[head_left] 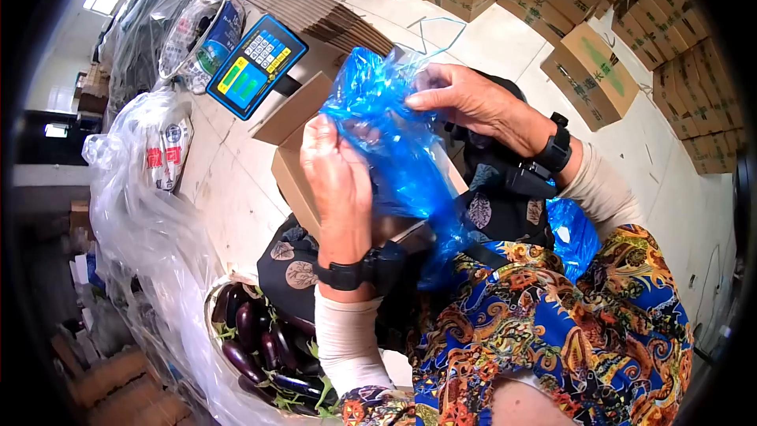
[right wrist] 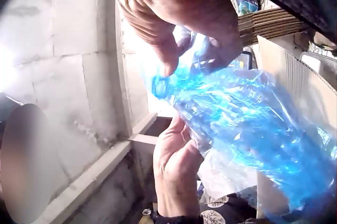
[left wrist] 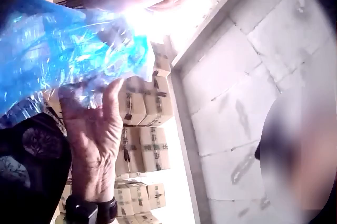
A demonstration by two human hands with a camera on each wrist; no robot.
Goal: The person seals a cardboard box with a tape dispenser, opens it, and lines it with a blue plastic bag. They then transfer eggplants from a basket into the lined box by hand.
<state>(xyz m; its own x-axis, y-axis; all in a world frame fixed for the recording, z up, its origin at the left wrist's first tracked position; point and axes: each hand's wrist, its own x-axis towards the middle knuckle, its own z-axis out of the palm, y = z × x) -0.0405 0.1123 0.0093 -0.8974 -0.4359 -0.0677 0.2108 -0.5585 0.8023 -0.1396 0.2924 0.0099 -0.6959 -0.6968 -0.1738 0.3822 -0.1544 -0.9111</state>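
Btwn L grip [head_left: 339, 177] & R grip [head_left: 467, 100], blue bag [head_left: 398, 154]; both pinch it.

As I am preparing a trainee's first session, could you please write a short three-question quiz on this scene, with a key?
1. Multiple choice: What do the left hand and right hand both hold?
A) a glass jar
B) a blue plastic bag
C) a kitchen knife

2. True or false: In the head view, the blue-framed keypad is in plain sight, to the upper left of the bag.

3. Fill in the blank: Glossy, dark purple ______ lie at the lower left of the head view.

Key:
1. B
2. True
3. eggplants
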